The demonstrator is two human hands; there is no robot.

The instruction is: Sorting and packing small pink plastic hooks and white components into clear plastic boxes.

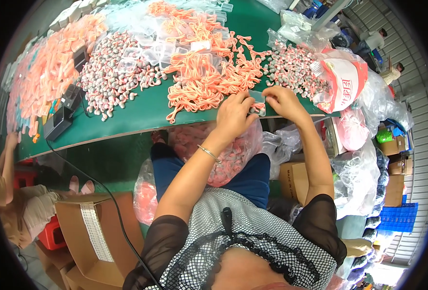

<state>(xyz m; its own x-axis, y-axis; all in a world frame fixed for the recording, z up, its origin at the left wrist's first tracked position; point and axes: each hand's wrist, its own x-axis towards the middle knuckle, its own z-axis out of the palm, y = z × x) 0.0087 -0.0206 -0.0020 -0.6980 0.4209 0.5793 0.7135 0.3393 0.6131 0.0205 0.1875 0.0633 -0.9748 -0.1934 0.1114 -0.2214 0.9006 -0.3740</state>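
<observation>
Near the front edge of the green table, my left hand is closed round a small clear plastic case. Small grey-and-pink curled pieces show under its fingers, at or in the case. The right hand pinches at the case's right side, thumb and fingers together. Left of my hands lies a heap of bundled orange cords. Just beyond and to the right is a pile of grey-and-pink curled pieces. My fingers partly hide the case.
A larger pile of curled pieces and many orange packs cover the left of the green table. A red-and-white bag stands at right. A black cable hangs by a cardboard box. Another person's hand is far left.
</observation>
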